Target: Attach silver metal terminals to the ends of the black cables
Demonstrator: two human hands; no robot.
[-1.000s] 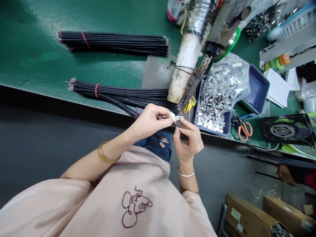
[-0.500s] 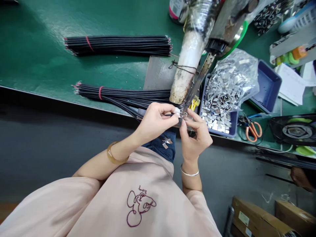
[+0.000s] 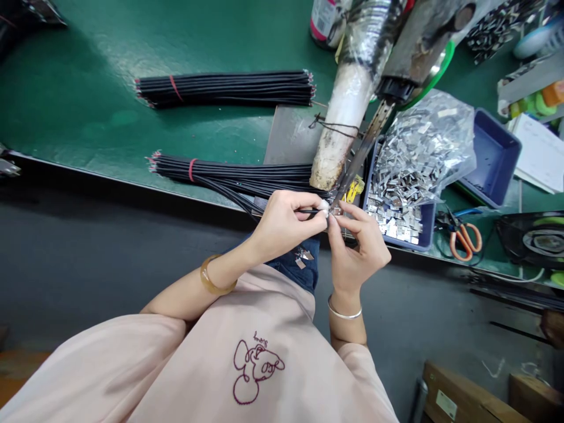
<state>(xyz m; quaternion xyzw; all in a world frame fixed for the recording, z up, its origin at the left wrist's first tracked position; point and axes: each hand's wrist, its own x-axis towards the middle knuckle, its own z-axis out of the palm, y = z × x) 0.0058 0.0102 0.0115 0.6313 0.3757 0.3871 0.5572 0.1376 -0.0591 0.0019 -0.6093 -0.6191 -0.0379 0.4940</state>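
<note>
My left hand (image 3: 284,223) pinches the end of a thin black wire (image 3: 308,210) that runs back to the near bundle of black wires (image 3: 238,174) at the bench edge. My right hand (image 3: 356,247) pinches a small silver metal clip (image 3: 336,210) against the wire's tip. Both hands meet just below the tip of a long metal tool blade (image 3: 359,158). A blue tray (image 3: 399,220) of several loose silver clips sits just right of my right hand. Two small clips (image 3: 304,256) lie on my lap.
A second bundle of black wires (image 3: 224,88) lies farther back on the green bench mat (image 3: 88,106). A plastic bag of clips (image 3: 423,147), an empty blue tray (image 3: 496,158), orange-handled scissors (image 3: 462,238) and a black fan (image 3: 540,238) stand at right. Cardboard boxes (image 3: 458,399) sit on the floor.
The view has drifted, so everything sits a little further right and lower. My hands stay together on the wire end and clip; my right fingers have opened out slightly around the clip.
</note>
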